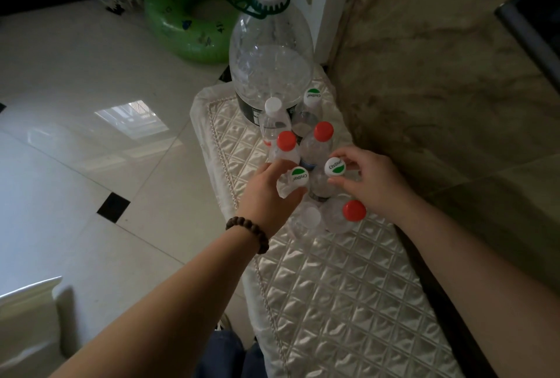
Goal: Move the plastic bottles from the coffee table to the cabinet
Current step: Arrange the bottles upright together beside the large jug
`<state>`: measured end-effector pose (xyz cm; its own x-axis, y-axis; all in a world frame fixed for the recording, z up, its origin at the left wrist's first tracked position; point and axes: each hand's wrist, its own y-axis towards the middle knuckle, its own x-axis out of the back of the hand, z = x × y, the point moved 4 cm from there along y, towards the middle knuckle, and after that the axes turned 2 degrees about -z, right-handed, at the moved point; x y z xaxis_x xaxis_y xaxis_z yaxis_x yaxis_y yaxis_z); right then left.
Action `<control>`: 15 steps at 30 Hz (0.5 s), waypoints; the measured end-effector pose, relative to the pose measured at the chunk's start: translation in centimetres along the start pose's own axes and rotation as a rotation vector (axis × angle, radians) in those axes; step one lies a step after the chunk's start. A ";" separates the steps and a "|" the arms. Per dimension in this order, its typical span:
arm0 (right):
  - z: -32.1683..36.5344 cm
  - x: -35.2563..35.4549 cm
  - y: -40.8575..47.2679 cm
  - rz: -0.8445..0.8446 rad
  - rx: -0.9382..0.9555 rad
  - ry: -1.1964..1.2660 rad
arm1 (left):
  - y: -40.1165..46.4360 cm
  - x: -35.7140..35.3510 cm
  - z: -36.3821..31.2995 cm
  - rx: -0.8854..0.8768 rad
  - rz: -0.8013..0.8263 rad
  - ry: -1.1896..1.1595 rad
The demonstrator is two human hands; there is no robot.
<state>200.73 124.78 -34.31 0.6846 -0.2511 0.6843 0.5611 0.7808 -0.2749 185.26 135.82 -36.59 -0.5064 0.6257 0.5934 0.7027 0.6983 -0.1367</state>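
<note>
Head view caught the set-down step, by my read: both hands were low in the bottle cluster [306, 165] at frame centre, on the quilted cabinet top [348, 302]. Left hand [269, 195] gripped a green-capped bottle [292, 182]; right hand [371, 182] pinched another's cap [335, 167]. The two hands were just apart. Next called for letting go without toppling neighbours.

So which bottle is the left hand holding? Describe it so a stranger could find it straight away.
Start at the huge clear jug at the far end of the quilted cloth and come toward the camera through the cluster of small bottles. The left hand grips the crumpled bottle on the cluster's left side. Its cap is white with a green patch, like the right hand's bottle, but its body is crushed.
</note>
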 end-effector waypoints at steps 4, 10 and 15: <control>0.1 -0.1 0.2 0.006 -0.002 -0.007 | 0.2 0.2 -0.5 0.045 -0.055 0.085; -0.1 -0.3 0.4 0.013 -0.010 -0.019 | 0.2 0.4 -0.9 -0.079 0.156 -0.036; -0.1 -0.4 0.4 0.015 -0.014 -0.038 | 0.6 0.3 -0.6 -0.085 0.059 0.047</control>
<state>200.74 125.11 -34.76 0.6750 -0.2170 0.7052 0.5573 0.7763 -0.2947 185.78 136.26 -36.02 -0.4401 0.6462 0.6235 0.7712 0.6276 -0.1061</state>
